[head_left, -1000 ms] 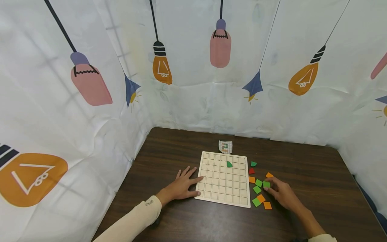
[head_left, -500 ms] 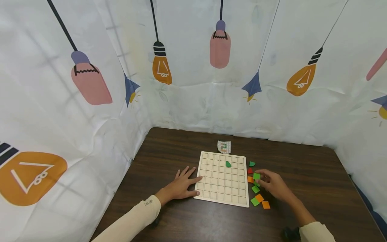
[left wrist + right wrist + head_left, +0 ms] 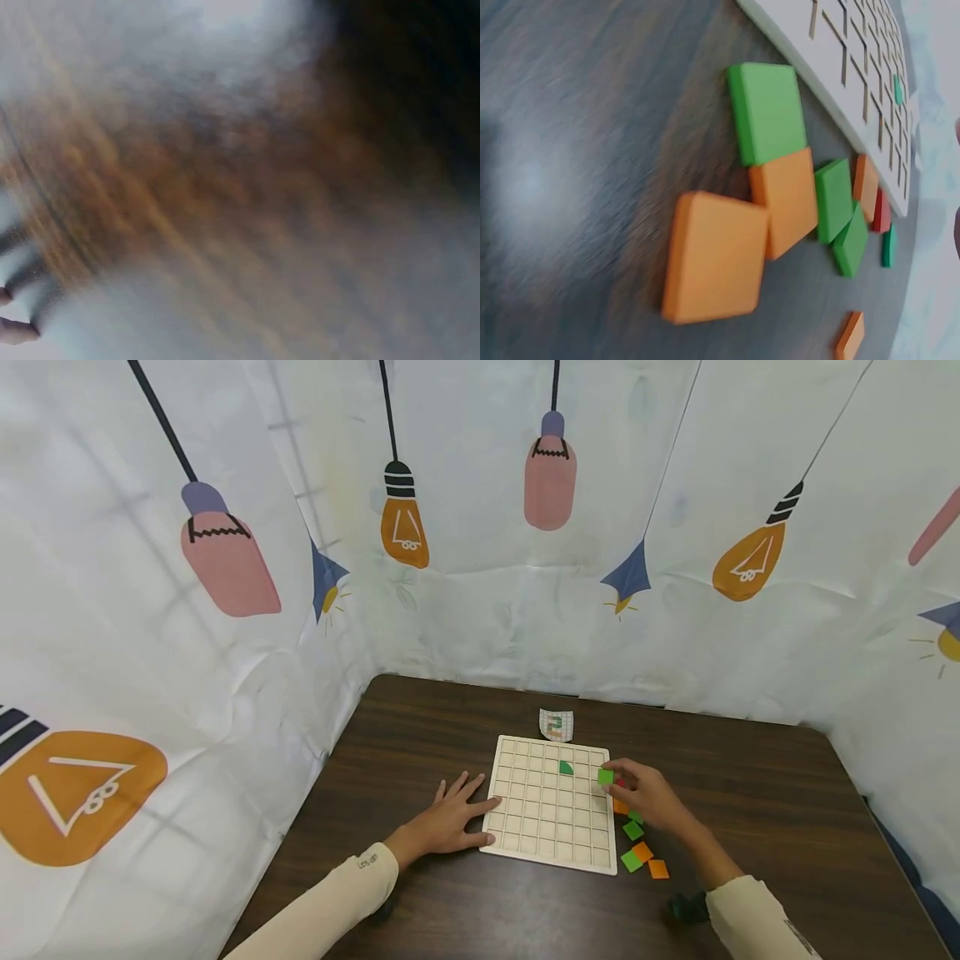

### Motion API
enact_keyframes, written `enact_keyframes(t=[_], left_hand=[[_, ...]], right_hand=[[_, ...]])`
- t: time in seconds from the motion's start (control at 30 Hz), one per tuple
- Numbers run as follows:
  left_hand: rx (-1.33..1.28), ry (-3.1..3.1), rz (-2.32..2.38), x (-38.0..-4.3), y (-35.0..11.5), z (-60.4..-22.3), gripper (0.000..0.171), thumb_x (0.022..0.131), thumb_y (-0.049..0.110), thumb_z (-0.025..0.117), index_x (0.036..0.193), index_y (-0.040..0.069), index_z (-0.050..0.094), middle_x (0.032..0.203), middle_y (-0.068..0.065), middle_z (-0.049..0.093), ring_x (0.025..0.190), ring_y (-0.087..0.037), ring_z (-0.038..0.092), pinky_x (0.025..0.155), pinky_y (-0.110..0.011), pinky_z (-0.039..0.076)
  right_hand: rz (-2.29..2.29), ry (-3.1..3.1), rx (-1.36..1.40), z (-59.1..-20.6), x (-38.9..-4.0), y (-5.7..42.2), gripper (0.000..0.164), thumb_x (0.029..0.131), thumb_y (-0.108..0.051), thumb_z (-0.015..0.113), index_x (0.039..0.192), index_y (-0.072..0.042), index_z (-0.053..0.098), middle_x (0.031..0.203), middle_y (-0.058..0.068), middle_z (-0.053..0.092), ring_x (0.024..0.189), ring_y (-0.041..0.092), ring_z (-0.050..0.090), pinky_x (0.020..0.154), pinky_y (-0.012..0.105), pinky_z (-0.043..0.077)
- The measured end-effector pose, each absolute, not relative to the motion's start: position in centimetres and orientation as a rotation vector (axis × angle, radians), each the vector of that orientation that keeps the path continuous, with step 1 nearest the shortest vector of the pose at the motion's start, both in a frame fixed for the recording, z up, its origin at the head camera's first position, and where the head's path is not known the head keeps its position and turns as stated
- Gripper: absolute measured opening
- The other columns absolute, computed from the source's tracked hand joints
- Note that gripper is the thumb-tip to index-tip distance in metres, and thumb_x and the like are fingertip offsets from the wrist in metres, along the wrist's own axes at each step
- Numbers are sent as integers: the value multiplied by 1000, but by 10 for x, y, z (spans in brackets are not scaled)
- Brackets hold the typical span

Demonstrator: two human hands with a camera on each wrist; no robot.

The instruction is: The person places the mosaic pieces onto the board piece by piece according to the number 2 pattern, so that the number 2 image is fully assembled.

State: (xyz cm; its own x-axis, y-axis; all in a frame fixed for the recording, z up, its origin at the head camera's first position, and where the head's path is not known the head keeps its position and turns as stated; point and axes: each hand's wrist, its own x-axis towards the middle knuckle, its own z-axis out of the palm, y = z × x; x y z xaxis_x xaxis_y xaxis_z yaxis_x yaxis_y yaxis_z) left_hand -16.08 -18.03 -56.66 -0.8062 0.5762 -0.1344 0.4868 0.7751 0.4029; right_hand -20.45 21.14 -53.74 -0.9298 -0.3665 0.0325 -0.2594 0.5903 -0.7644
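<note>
Right grip (image 3: 647, 790) pinching green tile (image 3: 605, 777), left grip (image 3: 450, 822) touching board (image 3: 549, 812)

From the head, the right hand (image 3: 649, 794) covers one edge of the green tile (image 3: 605, 776) it pinches and part of the red tile (image 3: 621, 783). The print on the card (image 3: 556, 725) and the lettering on the left sleeve (image 3: 352, 887) are too small to read. The left wrist view is mostly blurred, its edge cutting off all but fingertips (image 3: 16, 331) of the left hand (image 3: 450, 824). In the right wrist view the board (image 3: 832, 71) runs off the top edge.
</note>
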Motion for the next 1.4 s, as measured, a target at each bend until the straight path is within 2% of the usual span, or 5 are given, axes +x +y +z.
enact_keyframes(t=[0.17, 0.43, 0.97, 1.23, 1.4], left_hand=[[824, 2712, 520, -160, -181, -566, 68, 96, 64, 54, 154, 31, 42, 167, -16, 19, 151, -52, 10, 110, -78, 15], [810, 2709, 521, -161, -180, -566, 68, 96, 64, 54, 155, 32, 42, 168, -15, 17, 151, -52, 8, 108, -81, 13], [805, 2713, 495, -161, -181, -566, 69, 95, 66, 53, 155, 34, 41, 168, -14, 18, 150, -54, 8, 104, -84, 12], [808, 2706, 496, -160, -181, -564, 69, 96, 66, 52, 155, 34, 39, 168, -14, 18, 151, -54, 8, 105, -84, 12], [806, 2711, 491, -160, -180, -564, 69, 96, 65, 53, 155, 34, 39, 167, -14, 19, 151, -54, 9, 105, -84, 13]], right_hand=[[-1292, 2657, -575, -534, -210, 201, 32, 94, -11, 71, 125, -6, 65, 96, 8, 62, 74, 19, 64, 56, 26, 49], [-1262, 2702, -631, -535, -220, 188, 33, 93, -10, 72, 125, -5, 66, 95, 7, 65, 53, 6, 44, 47, 25, 41], [-1292, 2618, -563, -541, -229, 167, 35, 95, -12, 71, 128, -4, 64, 102, 13, 65, 57, 11, 52, 51, 29, 49], [-1296, 2579, -537, -540, -233, 155, 35, 95, -9, 70, 128, -1, 65, 101, 12, 64, 68, 15, 55, 57, 26, 46], [-1307, 2556, -569, -544, -237, 150, 32, 94, -8, 69, 125, -1, 65, 96, 11, 65, 63, 11, 50, 57, 27, 44]])
